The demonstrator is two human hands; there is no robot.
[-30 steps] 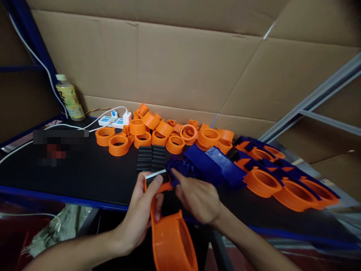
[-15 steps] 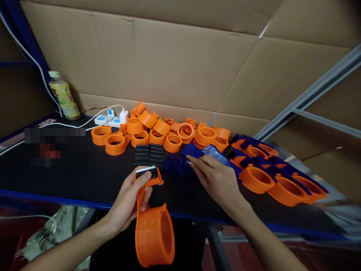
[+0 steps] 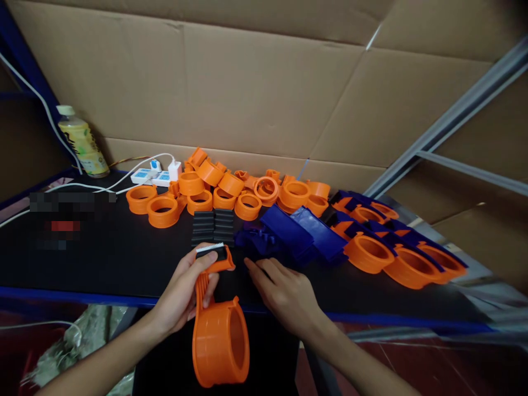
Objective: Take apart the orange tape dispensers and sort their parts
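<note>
My left hand (image 3: 183,294) is closed around the handle of an orange tape dispenser (image 3: 220,344), its round hub hanging below, past the table's front edge. At the top of the dispenser a white toothed blade (image 3: 209,248) shows, and my left thumb presses on the black piece (image 3: 212,256) beside it. My right hand (image 3: 284,291) is just right of the dispenser, low over the table, with fingers bent and drawn together. Whatever its fingertips may hold is hidden. Beyond it lie small dark blue parts (image 3: 258,239) and larger blue plates (image 3: 286,228).
Orange dispenser bodies (image 3: 163,210) are heaped along the cardboard wall (image 3: 247,88). Two black ribbed pieces (image 3: 203,228) lie ahead of my left hand. Dispensers with blue plates (image 3: 369,254) line the right side. A power strip (image 3: 144,176) and a bottle (image 3: 84,144) stand back left.
My right hand has drawn back from the blue plates, toward me and slightly left, closer to the dispenser. My left hand keeps the same hold. The view has shifted slightly.
</note>
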